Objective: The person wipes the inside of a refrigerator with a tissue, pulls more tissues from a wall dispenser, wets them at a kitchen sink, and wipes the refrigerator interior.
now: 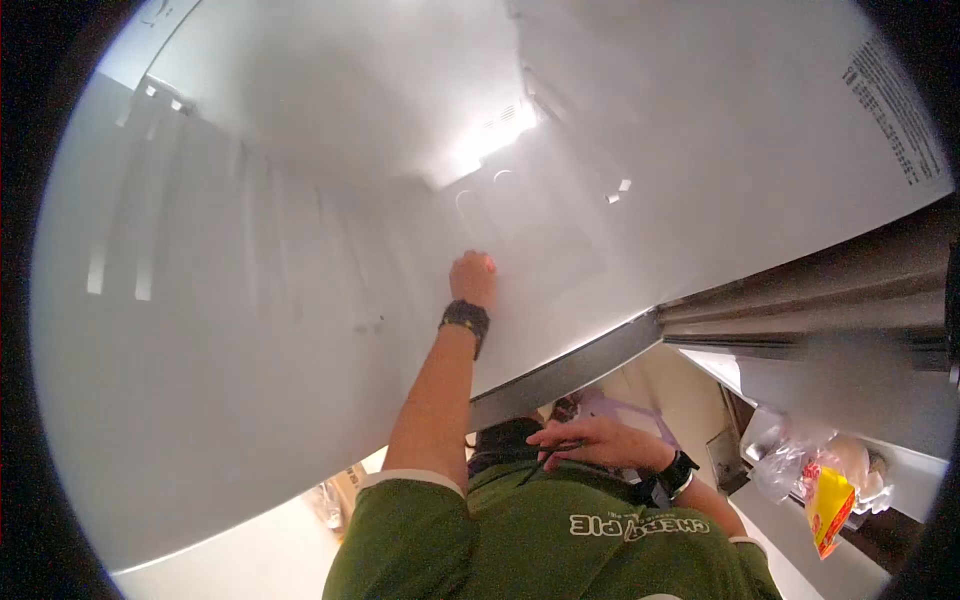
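My left hand (472, 277), with a dark beaded bracelet (464, 318) at its wrist, reaches into a white refrigerator interior (560, 240). Its fingers are curled closed against or just above the smooth inner surface. A small reddish spot shows at the fingers, but what they hold, if anything, is hidden. In front of my green shirt (560, 520), near the waist, is my right hand (595, 442), its fingers stretched out and apart. A thin dark line runs beside those fingers; I cannot tell what it is. My right wrist wears a black watch (682, 470).
A grey front edge (570, 368) crosses between my body and the interior. A bright lamp (490, 145) glows deep inside. At the lower right, a clear plastic bag (780, 465) and a yellow-red packet (830, 505) sit beside a white shelf. A printed label (890, 115) marks the right wall.
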`<action>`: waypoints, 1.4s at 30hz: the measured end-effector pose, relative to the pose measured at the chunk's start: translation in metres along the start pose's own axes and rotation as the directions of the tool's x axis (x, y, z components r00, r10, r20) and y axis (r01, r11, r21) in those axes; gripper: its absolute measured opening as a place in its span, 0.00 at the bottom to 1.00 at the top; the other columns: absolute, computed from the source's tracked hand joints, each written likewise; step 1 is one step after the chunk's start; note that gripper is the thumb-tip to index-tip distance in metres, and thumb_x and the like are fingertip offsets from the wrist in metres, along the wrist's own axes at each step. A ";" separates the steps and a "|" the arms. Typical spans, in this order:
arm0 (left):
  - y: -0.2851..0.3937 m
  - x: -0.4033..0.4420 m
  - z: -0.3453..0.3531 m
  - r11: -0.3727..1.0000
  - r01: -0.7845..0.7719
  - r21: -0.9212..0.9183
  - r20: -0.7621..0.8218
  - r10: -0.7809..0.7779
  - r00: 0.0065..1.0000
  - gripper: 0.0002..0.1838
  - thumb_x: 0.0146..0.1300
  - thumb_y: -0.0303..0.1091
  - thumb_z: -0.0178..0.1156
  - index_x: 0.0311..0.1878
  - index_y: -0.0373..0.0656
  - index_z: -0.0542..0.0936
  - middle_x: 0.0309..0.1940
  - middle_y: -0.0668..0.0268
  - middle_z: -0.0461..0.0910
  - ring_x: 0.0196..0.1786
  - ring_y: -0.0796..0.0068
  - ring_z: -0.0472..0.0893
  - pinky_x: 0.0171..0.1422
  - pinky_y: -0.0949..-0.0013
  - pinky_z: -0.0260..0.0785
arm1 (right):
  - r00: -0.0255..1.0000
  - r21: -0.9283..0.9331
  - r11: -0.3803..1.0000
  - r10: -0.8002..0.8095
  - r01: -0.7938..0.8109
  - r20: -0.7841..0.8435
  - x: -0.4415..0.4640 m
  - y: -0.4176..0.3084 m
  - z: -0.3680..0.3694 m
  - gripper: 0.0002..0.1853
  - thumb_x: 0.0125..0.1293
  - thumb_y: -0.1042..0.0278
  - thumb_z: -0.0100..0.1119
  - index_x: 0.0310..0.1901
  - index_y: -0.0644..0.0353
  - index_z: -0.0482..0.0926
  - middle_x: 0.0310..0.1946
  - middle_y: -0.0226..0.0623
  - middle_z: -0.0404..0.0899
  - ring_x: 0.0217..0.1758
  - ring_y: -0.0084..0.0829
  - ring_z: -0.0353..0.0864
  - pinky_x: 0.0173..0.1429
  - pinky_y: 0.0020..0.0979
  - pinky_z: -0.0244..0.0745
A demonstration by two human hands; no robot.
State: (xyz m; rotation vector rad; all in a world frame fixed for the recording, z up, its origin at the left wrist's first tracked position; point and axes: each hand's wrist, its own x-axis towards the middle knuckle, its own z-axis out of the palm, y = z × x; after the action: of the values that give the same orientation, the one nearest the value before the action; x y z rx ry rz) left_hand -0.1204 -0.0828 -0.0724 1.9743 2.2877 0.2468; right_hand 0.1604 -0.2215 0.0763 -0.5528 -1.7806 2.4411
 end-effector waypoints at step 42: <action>-0.097 0.072 -0.016 0.926 0.378 0.003 -0.124 -0.375 0.919 0.08 0.59 0.32 0.51 0.34 0.39 0.77 0.38 0.59 0.76 0.45 0.54 0.74 0.49 0.59 0.70 | 0.988 0.063 0.996 -0.059 0.069 -0.140 0.019 0.029 -0.006 0.20 0.70 0.64 0.43 0.62 0.56 0.65 0.42 0.37 0.74 0.49 0.29 0.75 0.53 0.31 0.71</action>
State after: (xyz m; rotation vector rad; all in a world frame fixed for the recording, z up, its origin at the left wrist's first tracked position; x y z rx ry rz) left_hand -0.2284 -0.0265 -0.0739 1.5187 2.6991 0.3060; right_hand 0.1489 -0.2205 0.0431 -0.6316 -1.6307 2.3486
